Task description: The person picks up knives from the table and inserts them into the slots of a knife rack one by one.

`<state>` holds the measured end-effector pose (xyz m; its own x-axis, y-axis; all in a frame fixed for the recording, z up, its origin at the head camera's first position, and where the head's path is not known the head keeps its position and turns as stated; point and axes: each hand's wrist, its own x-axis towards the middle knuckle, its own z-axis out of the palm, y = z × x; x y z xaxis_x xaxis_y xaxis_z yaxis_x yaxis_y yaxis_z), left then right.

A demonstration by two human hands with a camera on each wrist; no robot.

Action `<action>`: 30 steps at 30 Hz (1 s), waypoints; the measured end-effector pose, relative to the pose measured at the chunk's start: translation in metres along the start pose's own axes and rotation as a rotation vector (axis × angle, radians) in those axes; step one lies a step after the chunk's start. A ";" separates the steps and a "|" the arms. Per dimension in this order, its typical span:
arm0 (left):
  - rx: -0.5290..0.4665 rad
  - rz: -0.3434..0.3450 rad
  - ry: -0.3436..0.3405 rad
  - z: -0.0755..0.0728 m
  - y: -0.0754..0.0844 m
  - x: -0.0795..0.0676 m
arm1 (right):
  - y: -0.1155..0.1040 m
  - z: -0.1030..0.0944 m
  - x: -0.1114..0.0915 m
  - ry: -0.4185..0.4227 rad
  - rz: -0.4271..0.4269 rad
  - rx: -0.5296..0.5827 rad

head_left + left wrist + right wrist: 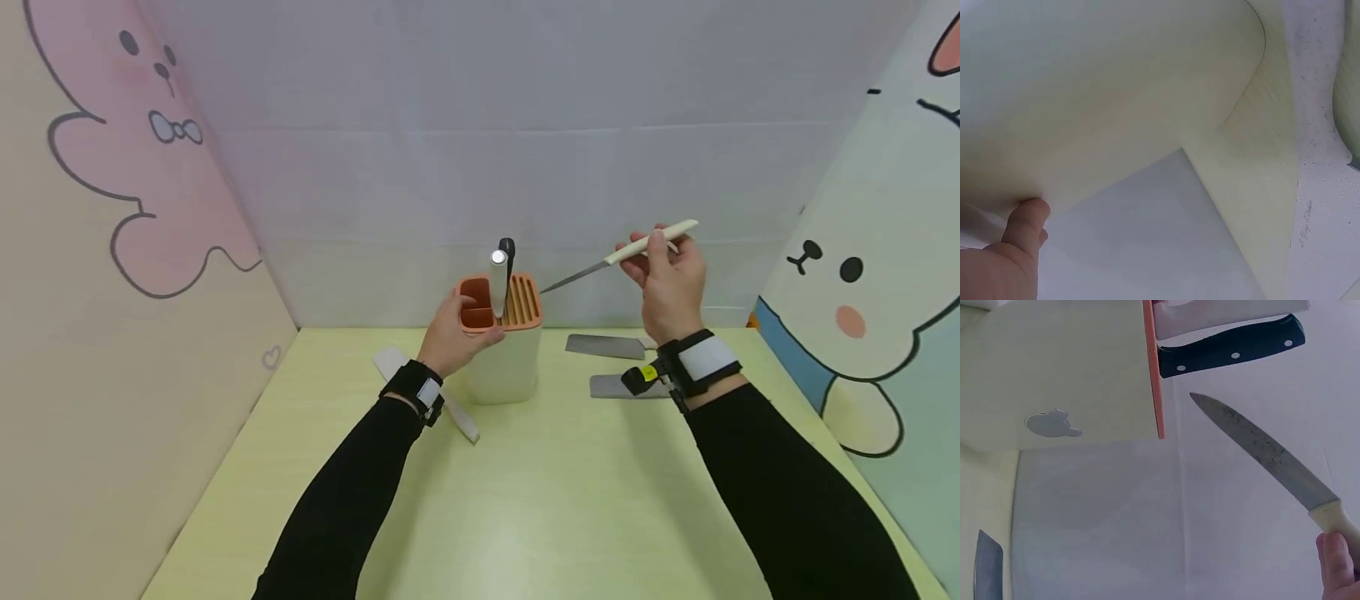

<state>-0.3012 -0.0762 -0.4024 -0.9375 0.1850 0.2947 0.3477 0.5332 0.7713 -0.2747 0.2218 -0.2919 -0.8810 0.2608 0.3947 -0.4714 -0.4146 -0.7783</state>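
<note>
A cream knife holder (504, 371) with an orange slotted top stands upright on the table. My left hand (453, 335) grips its upper left side, fingers at the rim and thumb across the front. In my right hand (675, 283) I hold a knife (647, 244) by its cream handle, the blade pointing left and down. The tip of that narrow blade (1266, 453) is close to the holder's slotted top, outside it, in the right wrist view. A black handle (1232, 353) with rivets and a white handle (498, 283) stick up out of the holder.
Two broad-bladed knives lie to the right, one farther back (603, 346) and one nearer (611, 387), partly behind my right wrist. Left of the holder, a light-coloured knife (461, 418) lies under my left wrist. A pale wall (375, 208) rises behind the table.
</note>
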 end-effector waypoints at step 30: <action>0.040 0.081 0.026 0.001 -0.002 -0.001 | 0.041 0.086 0.013 -0.309 -0.442 -0.725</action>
<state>-0.3009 -0.0769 -0.4052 -0.9055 0.2077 0.3700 0.4209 0.5500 0.7214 -0.3086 0.1335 -0.2770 -0.6457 -0.0235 0.7632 -0.7213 0.3466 -0.5996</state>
